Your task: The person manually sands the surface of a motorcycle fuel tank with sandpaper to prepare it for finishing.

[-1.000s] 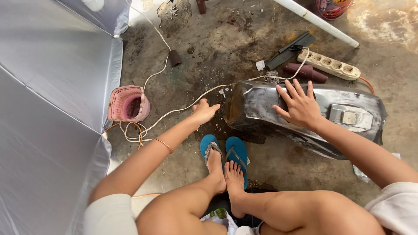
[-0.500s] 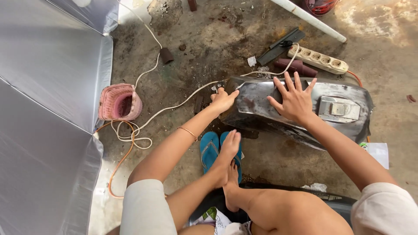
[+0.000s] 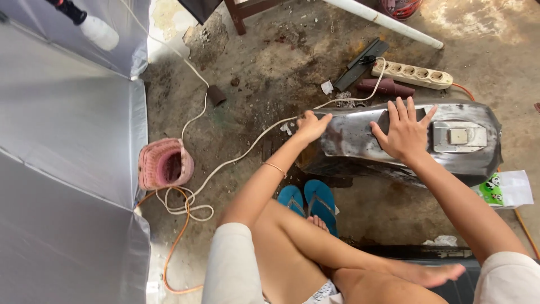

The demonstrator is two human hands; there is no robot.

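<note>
— Where is the metal tank [image 3: 365, 141] found, and how is it held?

— It is laid on its side on the concrete floor [image 3: 253, 73], right of centre, just beyond a pair of blue sandals [image 3: 312, 201]. The right hand [image 3: 406, 130] is pressed flat on its upper face, fingers [image 3: 400, 108] spread wide and closed on nothing. The left hand [image 3: 310, 125] is set at the tank's left end, fingers curled over the edge; whether something small is gripped under them cannot be told.

— How is this step judged to be done well?

— The tank is best steadied by the flat right palm, so that the rounded shell is not rolled while the left end is worked. Pressure is better kept low and even, since bare metal on rough concrete is easily rocked or scratched.

— What nearby should be minded?

— A white cord [image 3: 236, 160] is run from the tank's left end towards a pink basket [image 3: 164, 163] at the left, with an orange cable [image 3: 179, 242] looped near it; neither should be dragged under the tank. A power strip [image 3: 412, 74] and a dark roll [image 3: 385, 87] are lying just beyond the tank, near enough to be knocked. A small carton [image 3: 506, 190] is seen at the tank's right end, and grey sheeting [image 3: 62, 141] is stood along the left.
</note>
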